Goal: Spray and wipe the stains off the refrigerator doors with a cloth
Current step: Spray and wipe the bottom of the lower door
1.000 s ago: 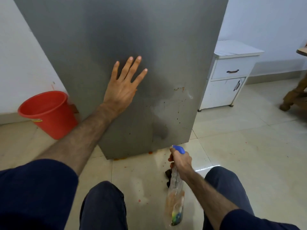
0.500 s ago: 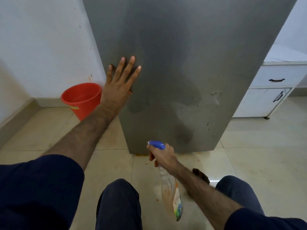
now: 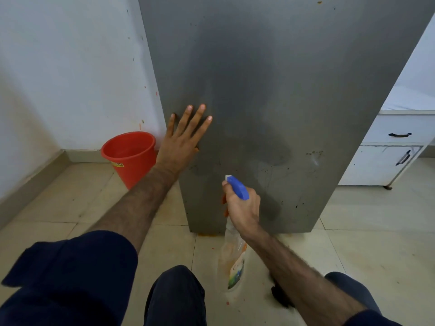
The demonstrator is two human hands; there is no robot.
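Head view, closest first: dark trouser knees (image 3: 175, 295) at the bottom, then right hand (image 3: 243, 208) wrapped tight round the neck of a spray bottle (image 3: 234, 260), blue nozzle aimed at the fridge door. Left hand (image 3: 182, 142) flat, fingers spread, pressed on the grey fridge door (image 3: 270, 90) near its left edge, dark specks and smears low on the right. Further back, red bucket (image 3: 129, 154) left by the wall, white cabinet (image 3: 388, 158) right; dark lump behind the right forearm, can't tell what it is.

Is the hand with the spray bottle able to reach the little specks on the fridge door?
Probably yes: the right hand holds the spray bottle close before the fridge door, and nothing lies between it and the specks.
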